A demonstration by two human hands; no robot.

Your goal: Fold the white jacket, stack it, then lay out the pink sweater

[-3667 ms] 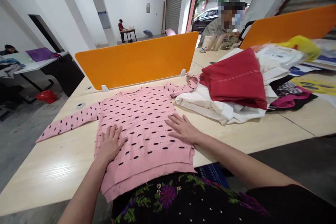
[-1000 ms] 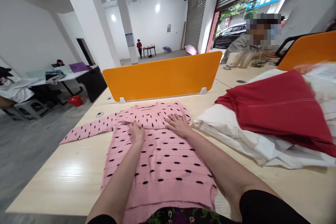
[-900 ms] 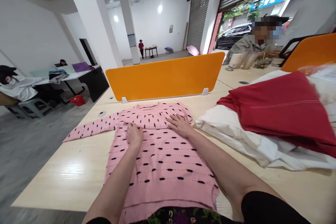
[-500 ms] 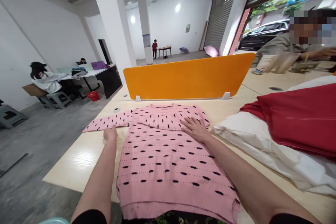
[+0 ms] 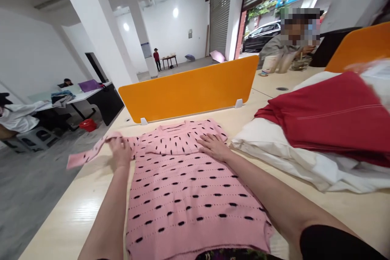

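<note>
The pink sweater [image 5: 189, 187] with black dashes lies face up and spread on the table [image 5: 73, 215], its hem at the near edge and its neck towards the orange divider [image 5: 189, 89]. Half a second ago the left hand [image 5: 121, 151] lay on the bare table just beside the body of the garment, below the left sleeve [image 5: 91, 152], which then lay flat and stretched out to the side. Now that hand has closed its fingers on the sleeve near the shoulder, and the sleeve is lifted off the wood, its cuff end blurred in the air over the table's left edge. The right hand [image 5: 213, 146] has hardly shifted: it lies flat and open, fingers spread, pressing the sweater's upper right part where the other sleeve is already folded in. To the right, just beside the sweater, a red garment [image 5: 323, 113] rests on a heap of white cloth [image 5: 292, 158]. Beyond the divider another person [image 5: 283, 44] sits at the far side of the table.
</note>
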